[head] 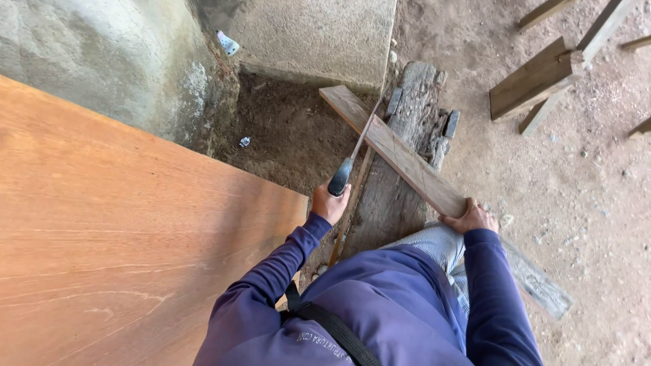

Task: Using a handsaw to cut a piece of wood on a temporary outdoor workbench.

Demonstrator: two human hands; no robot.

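My left hand [329,203] is shut on the dark handle of a handsaw [341,176], whose thin blade runs up and away to the edge of a light wooden plank [400,157]. That plank lies slantwise across an old weathered beam [407,115] on the dirt. My right hand [470,218] presses flat on the plank's near end, with a leg in checked grey cloth [441,244] right beside it. Both arms are in dark blue sleeves.
A large reddish plywood sheet [115,224] fills the left side. Behind it stand a rough concrete wall [115,54] and a concrete slab [319,34]. Several wooden offcuts [542,74] lie at the top right on sandy ground [583,203].
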